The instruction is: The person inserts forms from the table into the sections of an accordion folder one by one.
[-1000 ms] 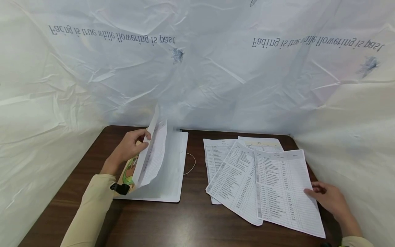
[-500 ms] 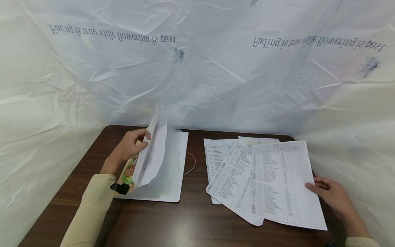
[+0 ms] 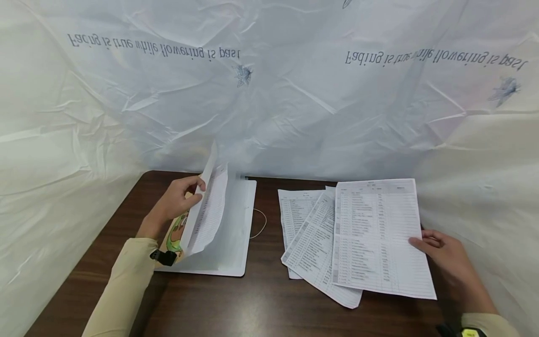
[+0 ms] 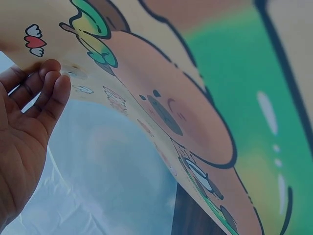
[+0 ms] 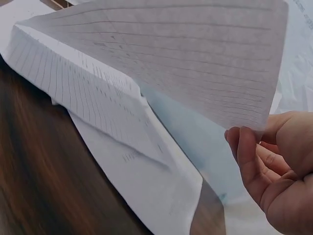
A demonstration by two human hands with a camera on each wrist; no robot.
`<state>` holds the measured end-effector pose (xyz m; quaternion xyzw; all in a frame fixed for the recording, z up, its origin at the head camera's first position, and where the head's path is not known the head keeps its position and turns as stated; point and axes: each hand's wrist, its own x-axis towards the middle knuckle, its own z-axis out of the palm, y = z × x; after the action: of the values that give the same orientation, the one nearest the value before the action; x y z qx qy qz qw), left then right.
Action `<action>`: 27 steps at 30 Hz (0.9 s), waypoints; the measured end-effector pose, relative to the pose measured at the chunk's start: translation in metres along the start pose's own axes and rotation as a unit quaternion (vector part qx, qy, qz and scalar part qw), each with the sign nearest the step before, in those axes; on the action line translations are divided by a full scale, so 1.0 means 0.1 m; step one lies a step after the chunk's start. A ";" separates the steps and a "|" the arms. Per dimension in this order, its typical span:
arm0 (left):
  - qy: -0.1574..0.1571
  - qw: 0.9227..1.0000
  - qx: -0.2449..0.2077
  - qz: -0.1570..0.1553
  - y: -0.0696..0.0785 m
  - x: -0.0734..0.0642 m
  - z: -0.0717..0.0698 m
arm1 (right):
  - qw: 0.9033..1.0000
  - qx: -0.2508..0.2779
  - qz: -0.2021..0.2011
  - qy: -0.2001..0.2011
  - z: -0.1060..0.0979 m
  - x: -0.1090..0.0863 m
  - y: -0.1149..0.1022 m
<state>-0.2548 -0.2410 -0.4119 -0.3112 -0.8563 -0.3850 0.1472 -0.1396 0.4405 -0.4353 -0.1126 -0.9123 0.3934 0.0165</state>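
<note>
On the left of the head view, my left hand (image 3: 177,201) pinches the edge of a folder's raised cover (image 3: 176,238). Its outer face carries cartoon prints, seen large in the left wrist view. Inside the cover leans a printed sheet (image 3: 209,210), and the folder's white back (image 3: 240,234) lies flat on the table. At the right, my right hand (image 3: 446,255) pinches the side edge of a lined, printed paper sheet (image 3: 375,234) between thumb and fingers. In the right wrist view this sheet (image 5: 195,58) slants up above other papers (image 5: 93,98).
Several printed sheets (image 3: 313,252) lie fanned and overlapping on the dark wood table (image 3: 252,309), partly under the held sheet. A thin cord loop (image 3: 266,222) sticks out from the folder's right side. White plastic sheeting (image 3: 286,117) with printed lettering encloses the table's back and sides.
My right hand has raised the sheet and moved it away from me and slightly left, covering more of the papers beneath. My left hand and the folder cover stay put.
</note>
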 end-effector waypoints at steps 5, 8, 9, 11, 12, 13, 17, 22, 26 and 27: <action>0.000 1.000 -0.001 -0.001 0.02 0.00 -0.01 | 1.000 0.027 -0.003 -0.007 0.12 0.03 -0.17; 0.002 1.000 0.001 -0.003 0.03 0.00 -0.02 | 0.999 0.043 -0.015 -0.007 0.19 0.05 -0.27; 0.002 1.000 0.002 -0.003 0.04 0.00 -0.02 | 0.999 0.049 -0.020 -0.005 0.22 0.06 -0.30; 0.003 1.000 0.003 -0.002 0.04 0.00 -0.02 | 0.998 0.061 -0.031 -0.005 0.26 0.07 -0.35; 0.003 1.000 0.003 -0.002 0.04 0.00 -0.02 | 0.997 0.067 -0.035 -0.005 0.28 0.08 -0.38; 0.002 1.000 0.003 -0.001 0.04 0.00 -0.02 | 0.997 0.070 -0.039 -0.006 0.29 0.09 -0.41; 0.001 1.000 0.003 -0.001 0.05 0.00 -0.02 | 0.995 0.086 -0.044 -0.007 0.34 0.14 -0.52; 0.002 1.000 0.005 -0.003 0.05 -0.01 -0.02 | 0.994 0.103 -0.046 -0.006 0.38 0.19 -0.66; 0.002 1.000 0.006 -0.006 0.05 -0.01 -0.02 | 0.988 0.140 -0.062 -0.006 0.46 0.21 -0.78; 0.002 1.000 0.006 -0.007 0.05 -0.01 -0.02 | 0.986 0.151 -0.065 -0.007 0.48 0.22 -0.81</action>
<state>-0.2509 -0.2404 -0.4083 -0.3039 -0.8603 -0.3816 0.1480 -0.1818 0.3572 -0.4117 -0.0462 -0.8480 0.5254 0.0523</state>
